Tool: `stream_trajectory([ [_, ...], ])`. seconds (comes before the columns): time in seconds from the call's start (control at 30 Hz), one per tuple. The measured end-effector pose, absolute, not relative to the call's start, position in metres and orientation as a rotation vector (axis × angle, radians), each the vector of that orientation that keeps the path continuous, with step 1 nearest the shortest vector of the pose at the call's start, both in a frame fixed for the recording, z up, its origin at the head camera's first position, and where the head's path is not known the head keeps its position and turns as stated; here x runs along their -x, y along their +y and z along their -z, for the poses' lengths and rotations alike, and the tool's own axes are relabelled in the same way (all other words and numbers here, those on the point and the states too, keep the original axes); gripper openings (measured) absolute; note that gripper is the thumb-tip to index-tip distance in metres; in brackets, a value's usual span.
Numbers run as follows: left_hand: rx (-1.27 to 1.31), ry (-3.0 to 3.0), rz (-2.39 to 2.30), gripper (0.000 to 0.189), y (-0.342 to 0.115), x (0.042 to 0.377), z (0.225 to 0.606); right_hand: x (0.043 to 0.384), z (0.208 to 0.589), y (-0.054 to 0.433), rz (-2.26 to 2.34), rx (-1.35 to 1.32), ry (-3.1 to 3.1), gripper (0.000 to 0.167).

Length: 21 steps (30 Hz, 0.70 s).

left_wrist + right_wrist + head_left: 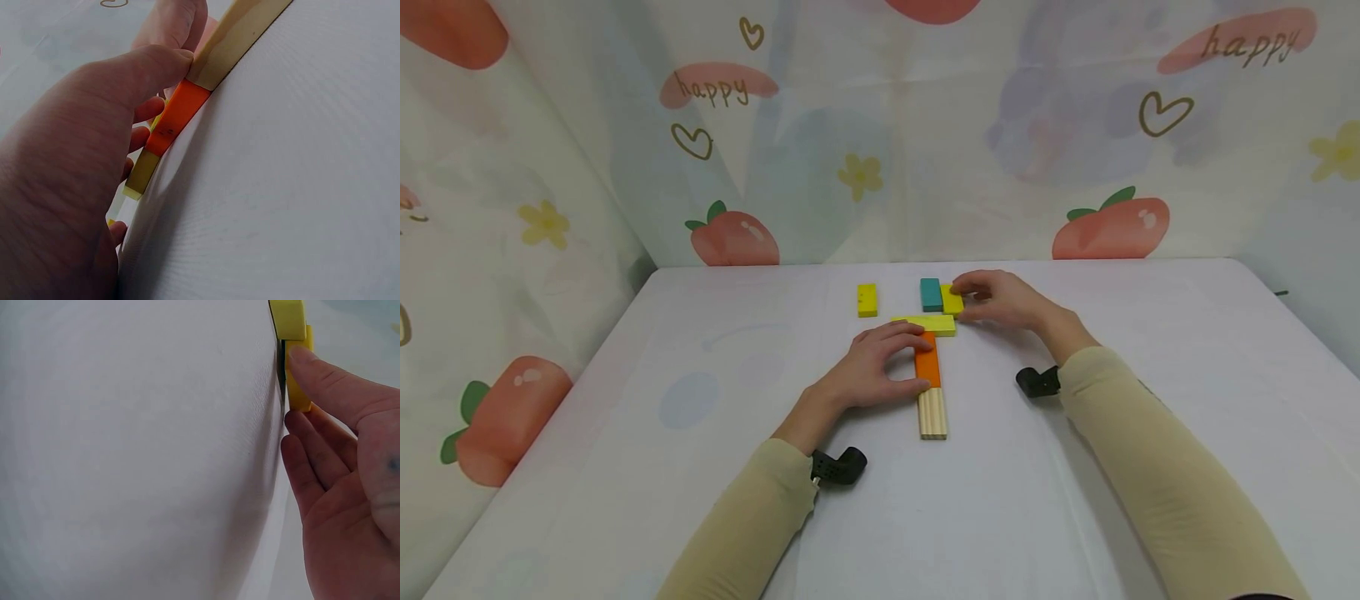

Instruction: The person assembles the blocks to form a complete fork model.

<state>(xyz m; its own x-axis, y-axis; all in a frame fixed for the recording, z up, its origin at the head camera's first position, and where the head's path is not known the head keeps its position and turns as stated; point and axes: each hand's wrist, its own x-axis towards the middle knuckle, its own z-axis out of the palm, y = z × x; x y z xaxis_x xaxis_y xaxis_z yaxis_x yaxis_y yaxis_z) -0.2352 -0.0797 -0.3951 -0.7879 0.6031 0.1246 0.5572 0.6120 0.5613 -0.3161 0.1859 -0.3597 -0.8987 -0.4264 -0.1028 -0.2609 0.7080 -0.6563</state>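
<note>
An orange block [928, 367] lies flat on the table, end to end with a ribbed plain wood block [932, 414]. My left hand [868, 367] holds the orange block, thumb near its seam with the wood and fingers toward its far end. Across that far end lies a yellow-green block [938, 324]. Behind it, my right hand [1003, 302] pinches a yellow block [299, 378] between thumb and fingers. That block stands against the right side of a teal block [930, 295]. The right wrist view shows the thumb on the yellow block's near face.
Another yellow block [867, 300] lies apart to the left, toward the back of the white-covered table [985, 517]. A patterned cloth [955, 167] hangs behind the table's far edge and along its left side.
</note>
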Motion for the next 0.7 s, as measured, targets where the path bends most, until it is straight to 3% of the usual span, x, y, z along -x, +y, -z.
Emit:
stream_trajectory([
  [0.7, -0.988, 2.752, -0.933, 0.048, -0.0799, 0.2351, 0.3964, 0.3167, 0.3616, 0.183, 0.927, 0.545, 2.681, 0.052],
])
